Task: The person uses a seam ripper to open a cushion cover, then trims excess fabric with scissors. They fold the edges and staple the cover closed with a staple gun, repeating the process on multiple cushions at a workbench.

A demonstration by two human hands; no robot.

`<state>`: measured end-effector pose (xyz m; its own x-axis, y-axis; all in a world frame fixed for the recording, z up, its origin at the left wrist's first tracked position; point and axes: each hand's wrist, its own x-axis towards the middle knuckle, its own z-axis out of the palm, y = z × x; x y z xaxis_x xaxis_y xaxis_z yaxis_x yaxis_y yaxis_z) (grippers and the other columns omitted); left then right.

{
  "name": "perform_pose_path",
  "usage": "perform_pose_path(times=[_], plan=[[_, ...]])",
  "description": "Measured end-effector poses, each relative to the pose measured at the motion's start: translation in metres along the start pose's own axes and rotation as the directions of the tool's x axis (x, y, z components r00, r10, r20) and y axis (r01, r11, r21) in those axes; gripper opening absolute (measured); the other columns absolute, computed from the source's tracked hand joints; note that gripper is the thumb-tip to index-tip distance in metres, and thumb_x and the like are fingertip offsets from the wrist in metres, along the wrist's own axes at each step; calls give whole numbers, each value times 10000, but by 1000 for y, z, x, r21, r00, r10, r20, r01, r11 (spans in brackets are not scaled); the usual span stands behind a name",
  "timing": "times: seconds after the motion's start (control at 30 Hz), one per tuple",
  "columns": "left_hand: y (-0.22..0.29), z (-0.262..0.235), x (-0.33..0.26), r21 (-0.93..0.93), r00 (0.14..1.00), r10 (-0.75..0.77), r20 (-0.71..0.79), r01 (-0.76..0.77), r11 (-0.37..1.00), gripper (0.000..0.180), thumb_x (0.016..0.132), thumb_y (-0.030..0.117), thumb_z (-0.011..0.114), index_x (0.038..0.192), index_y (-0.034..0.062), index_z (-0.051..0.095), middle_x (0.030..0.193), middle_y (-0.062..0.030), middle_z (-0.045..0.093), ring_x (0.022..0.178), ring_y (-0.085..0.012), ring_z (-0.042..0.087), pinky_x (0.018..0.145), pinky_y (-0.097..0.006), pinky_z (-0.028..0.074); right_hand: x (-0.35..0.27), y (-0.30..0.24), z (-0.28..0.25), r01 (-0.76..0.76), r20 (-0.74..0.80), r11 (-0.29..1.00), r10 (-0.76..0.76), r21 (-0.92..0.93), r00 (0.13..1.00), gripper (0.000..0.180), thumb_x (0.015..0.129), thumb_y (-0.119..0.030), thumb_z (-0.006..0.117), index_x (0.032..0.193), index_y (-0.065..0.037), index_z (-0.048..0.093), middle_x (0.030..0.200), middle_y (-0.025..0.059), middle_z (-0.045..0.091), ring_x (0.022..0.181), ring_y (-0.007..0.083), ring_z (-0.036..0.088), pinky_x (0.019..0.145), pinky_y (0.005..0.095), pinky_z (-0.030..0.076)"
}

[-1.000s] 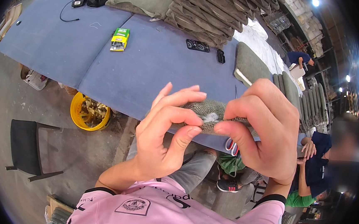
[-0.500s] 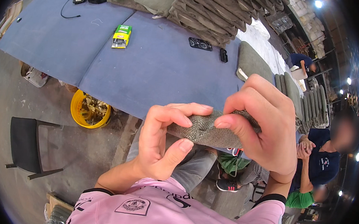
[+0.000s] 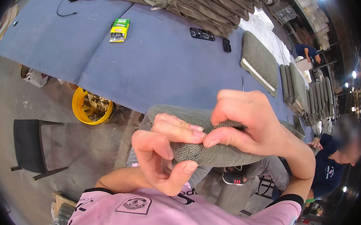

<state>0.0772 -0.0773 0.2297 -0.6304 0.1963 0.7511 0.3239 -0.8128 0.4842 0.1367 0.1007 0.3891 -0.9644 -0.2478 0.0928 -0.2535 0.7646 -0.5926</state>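
A grey-green woven cushion (image 3: 223, 158) is held up in front of me, near the table's close edge. My left hand (image 3: 155, 146) is closed on its near corner, the fingers on top and the thumb at the lower side. Beside it, my right hand (image 3: 253, 125) pinches the cushion's edge between thumb and curled fingers. The two hands meet where the thumb and fingertips press the fabric. A thin dark needle-like spike (image 3: 243, 83) shows just beyond the right hand; whether I hold it is unclear. The fingers cover part of the cushion's edge.
On the blue table (image 3: 150, 64) lie a green-yellow box (image 3: 119, 30), a patterned phone (image 3: 202, 34), a small black case (image 3: 226, 45) and a cushion with a white edge (image 3: 259, 61). Stacked covers (image 3: 208, 10) stand behind. A yellow bucket (image 3: 78, 105), a chair (image 3: 29, 143) and a seated person (image 3: 331, 165) are nearby.
The cushion has tilted so that more of its length and upper face show. My hands have shifted lower and closer together, both still gripping it. The white-edged cushion has come further into sight.
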Motion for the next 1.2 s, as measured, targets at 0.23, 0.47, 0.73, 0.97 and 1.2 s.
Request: perform_pose_path(times=[0.23,0.47,0.73,0.97,1.2], plan=[[-10,8,-2,75,993,118,0,-118,990,485,922,208,857,1132,112,430,1174,-147,776,1026,-300,760,902,-439,428,-29,9,13,-76,31,929,70,362,997,329,1020,-139,813,793,-18,609,700,78,532,595,227,504,563,385,365],[-20,-9,19,251,969,-75,235,15,968,452,905,478,762,1137,94,713,1254,-139,758,1265,-370,653,1261,-602,230,-54,-6,51,-36,-285,929,150,369,947,296,1071,-115,738,812,-11,641,700,78,570,606,203,525,572,358,386],[-40,13,34,11,977,-48,208,47,999,348,853,423,748,1013,114,735,1070,-67,745,1168,-299,601,1244,-590,287,-62,0,85,124,-650,935,131,331,749,328,1102,-106,686,809,-11,574,717,33,440,638,157,405,588,360,331],[-23,76,180,-133,785,122,608,-51,990,429,892,514,734,901,90,669,925,-55,679,964,-242,558,1080,-453,414,-38,-28,49,425,-903,860,90,283,420,366,1180,-247,627,877,-55,559,792,-42,452,719,78,397,618,307,330],[-74,191,237,418,-457,-169,873,525,741,402,1070,357,738,861,38,610,918,-12,594,908,-131,550,849,-327,452,-40,-18,93,756,-891,566,452,329,50,280,1194,-314,633,1035,-84,643,919,-57,618,838,19,572,748,216,475]])
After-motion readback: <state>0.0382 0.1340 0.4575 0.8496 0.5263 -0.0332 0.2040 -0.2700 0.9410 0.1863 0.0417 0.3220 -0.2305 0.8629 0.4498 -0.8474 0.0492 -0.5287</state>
